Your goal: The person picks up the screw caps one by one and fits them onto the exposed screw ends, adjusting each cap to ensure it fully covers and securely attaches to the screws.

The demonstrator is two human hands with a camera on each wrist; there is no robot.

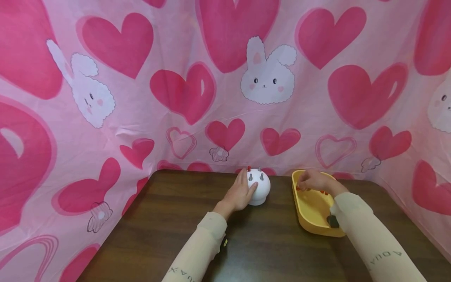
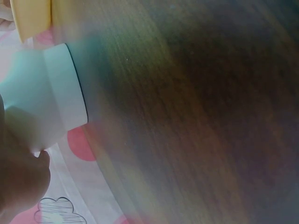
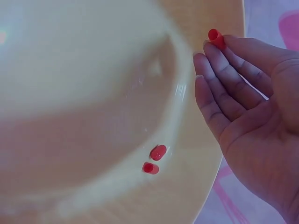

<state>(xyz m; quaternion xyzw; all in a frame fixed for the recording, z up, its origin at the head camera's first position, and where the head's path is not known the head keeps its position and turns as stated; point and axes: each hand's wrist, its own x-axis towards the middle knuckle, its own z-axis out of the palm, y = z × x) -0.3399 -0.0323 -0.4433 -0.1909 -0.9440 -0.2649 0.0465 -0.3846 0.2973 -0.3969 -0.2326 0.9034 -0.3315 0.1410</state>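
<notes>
A white rounded object (image 1: pixel 260 192) with a flared base stands on the table, several metal pegs rising from its top and a red cap (image 1: pixel 249 169) on one of them. My left hand (image 1: pixel 240 192) holds it from the left, thumb across the front. In the left wrist view only its white side and base (image 2: pixel 65 88) show beside the thumb. Over the far end of a yellow tray (image 1: pixel 315 207), my right hand (image 3: pixel 252 88) pinches a small hollow red cap (image 3: pixel 217 38) between thumb and fingertip. Two more red caps (image 3: pixel 158 152) lie in the tray's rounded corner.
The tray's raised wall (image 1: pixel 297 207) stands to the right of the white object. The brown wooden table (image 1: pixel 169 231) ends at a pink heart-patterned cloth (image 1: pixel 183 149) behind and at both sides. A dark item (image 1: pixel 332 221) shows beside the right sleeve.
</notes>
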